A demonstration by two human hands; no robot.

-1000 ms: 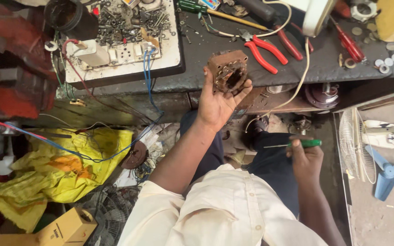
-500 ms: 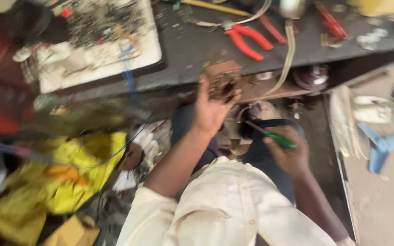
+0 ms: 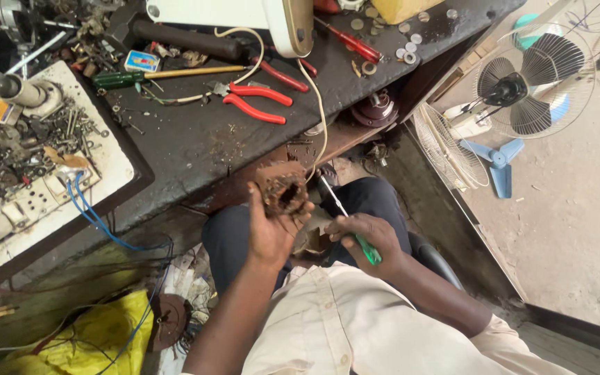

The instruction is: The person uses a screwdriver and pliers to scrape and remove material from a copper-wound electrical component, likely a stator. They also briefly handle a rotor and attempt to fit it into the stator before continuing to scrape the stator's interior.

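From the head view, the left hand (image 3: 270, 232) holds a rusty brown motor stator (image 3: 283, 192), its grip clenched around the lower body of the part with the fingers curled up its sides and the open bore facing the camera. The stator sits above the person's lap, just below the front edge of the dark worktop (image 3: 196, 142). Just right of that grip, the right hand (image 3: 366, 232) closes around the green handle of a screwdriver (image 3: 352, 226), whose thin metal shaft points up and left toward the stator, its tip close beside the part's right side.

Above both hands, on the worktop, lie red-handled pliers (image 3: 255, 103), a wooden-handled tool (image 3: 164, 73) and a white cord (image 3: 321, 118) running down over the edge. Far left of the left grip sits a white tray of screws (image 3: 29, 149). Well right of the right grip, fan guards (image 3: 543, 73) and a blue fan blade (image 3: 498, 163) rest on the floor.
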